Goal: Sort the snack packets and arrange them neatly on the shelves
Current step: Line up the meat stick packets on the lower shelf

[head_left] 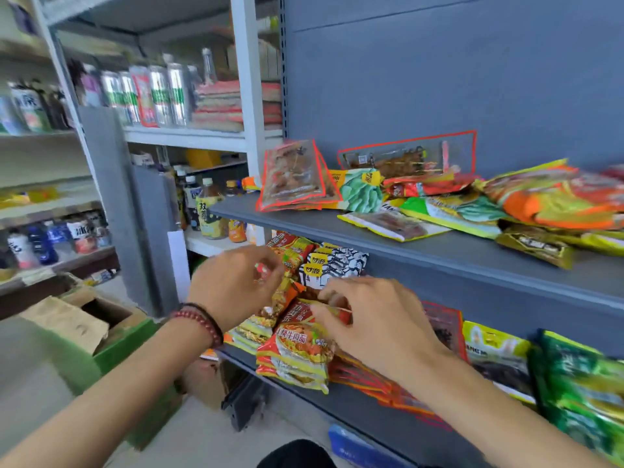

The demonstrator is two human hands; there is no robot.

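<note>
Fingers (270,263) of the left hand (233,285) are curled and pinch the top seam of an upright noodle packet (287,292), red and yellow, at the left end of the lower shelf (337,412). The right hand (381,319) has its fingers (339,288) bent, pinching the upper edge of a red noodle packet (297,342), which lies on top of a small noodle stack (297,376) just in front of the upright one.

Lower shelf, behind the hands: black-and-white packets (341,265) stand toward the back. Rightward along the same shelf are a dark red-edged packet (444,325), a yellow-green packet (493,352) and green packets (580,396), the last blurred.

Upper shelf (439,261): clear red-edged packets (293,177) lean at its left end. A clear skewer packet (408,158) leans on the grey back panel (439,79). A leaf-print packet (359,194) and orange packets (557,201) lie in a loose heap.

A bead bracelet (202,324) circles the left wrist. Background, left: bottles (162,92) on white racks, blurred. A cardboard box (84,315) sits in a green crate (125,346) on the floor.
</note>
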